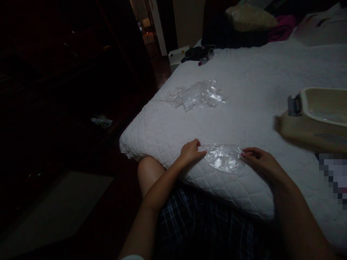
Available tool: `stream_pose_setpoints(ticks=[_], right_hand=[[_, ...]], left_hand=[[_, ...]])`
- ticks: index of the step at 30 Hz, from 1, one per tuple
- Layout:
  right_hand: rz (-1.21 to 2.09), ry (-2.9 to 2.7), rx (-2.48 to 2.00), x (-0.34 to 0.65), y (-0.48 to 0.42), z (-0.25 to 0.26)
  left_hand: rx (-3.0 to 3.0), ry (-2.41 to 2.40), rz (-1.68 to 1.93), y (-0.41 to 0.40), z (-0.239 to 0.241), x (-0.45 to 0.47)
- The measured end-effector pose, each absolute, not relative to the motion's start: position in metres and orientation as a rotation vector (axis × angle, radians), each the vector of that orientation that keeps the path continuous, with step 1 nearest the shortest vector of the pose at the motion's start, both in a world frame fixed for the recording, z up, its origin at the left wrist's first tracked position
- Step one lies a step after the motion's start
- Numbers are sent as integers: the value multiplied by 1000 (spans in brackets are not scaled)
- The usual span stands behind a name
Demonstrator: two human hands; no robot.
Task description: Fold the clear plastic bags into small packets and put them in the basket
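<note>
A clear plastic bag (224,159) lies spread near the front edge of the white quilted mattress (252,119). At its left end, my left hand (192,152) has thumb and fingertips closed on the plastic. My right hand (258,159) pinches the opposite end between thumb and fingers. Farther up the bed rests a loose pile of crumpled clear plastic bags (199,95), apart from both hands.
At the right stands a beige plastic bin (306,126) with a grey latch. A bottle (206,59) and dark items lie at the far left corner. Toward the back are a pale pillow (251,17) and a magenta roll (282,28). Dark cabinetry lines the left.
</note>
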State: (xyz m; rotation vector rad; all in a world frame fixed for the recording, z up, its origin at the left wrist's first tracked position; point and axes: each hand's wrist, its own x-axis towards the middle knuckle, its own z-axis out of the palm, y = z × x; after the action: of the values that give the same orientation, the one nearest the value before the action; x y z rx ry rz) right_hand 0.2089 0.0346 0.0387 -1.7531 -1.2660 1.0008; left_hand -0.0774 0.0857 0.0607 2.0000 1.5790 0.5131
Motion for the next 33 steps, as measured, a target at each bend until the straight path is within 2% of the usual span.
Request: stream_pose_setpoints(ticks=[5,20,33], right_hand=[[1057,-1352,-1739,209,36,38],[931,-1426,-1681,208,27,38],[874,-1311,-1661,209,26,29]], left_hand=[[1986,1548,571,88,57,-79],[1809,1260,615,95,47,-85],[1355,1143,745,84,43,-68]])
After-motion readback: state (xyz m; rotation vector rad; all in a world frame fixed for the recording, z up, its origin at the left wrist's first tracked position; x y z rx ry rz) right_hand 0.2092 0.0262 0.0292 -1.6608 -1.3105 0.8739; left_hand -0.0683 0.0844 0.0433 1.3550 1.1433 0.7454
